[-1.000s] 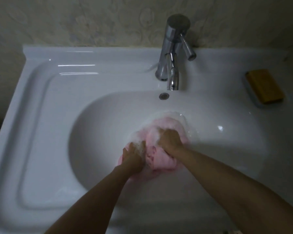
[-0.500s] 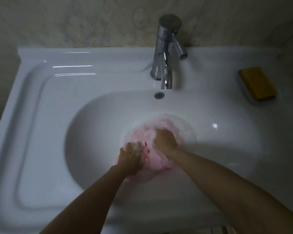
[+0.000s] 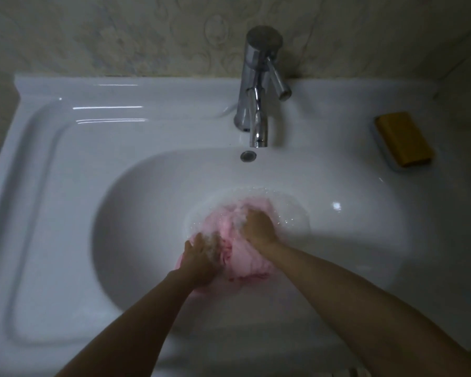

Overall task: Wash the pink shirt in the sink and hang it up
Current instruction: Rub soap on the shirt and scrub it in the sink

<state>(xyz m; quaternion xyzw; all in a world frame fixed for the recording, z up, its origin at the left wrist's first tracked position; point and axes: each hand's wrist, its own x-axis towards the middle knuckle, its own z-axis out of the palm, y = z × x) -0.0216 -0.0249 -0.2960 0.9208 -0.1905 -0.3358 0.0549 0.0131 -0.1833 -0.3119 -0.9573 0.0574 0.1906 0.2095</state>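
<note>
The white sink (image 3: pixel 65 186) has a flat drainboard area on its left side. In the bottom of the basin, the left hand (image 3: pixel 201 257) is closed on the near-left part of the pink shirt (image 3: pixel 245 262), which lies bunched in shallow soapy water (image 3: pixel 291 210). The right hand (image 3: pixel 259 227) is closed on the shirt's far part. The chrome faucet (image 3: pixel 259 85) stands behind the basin, above the overflow hole (image 3: pixel 248 155). A yellow soap bar (image 3: pixel 404 138) rests on the right rim.

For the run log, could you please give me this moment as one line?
stage: washing | shirt: bunched in sudsy water in sink | left hand: on shirt | right hand: on shirt | tap: no flow visible
</note>
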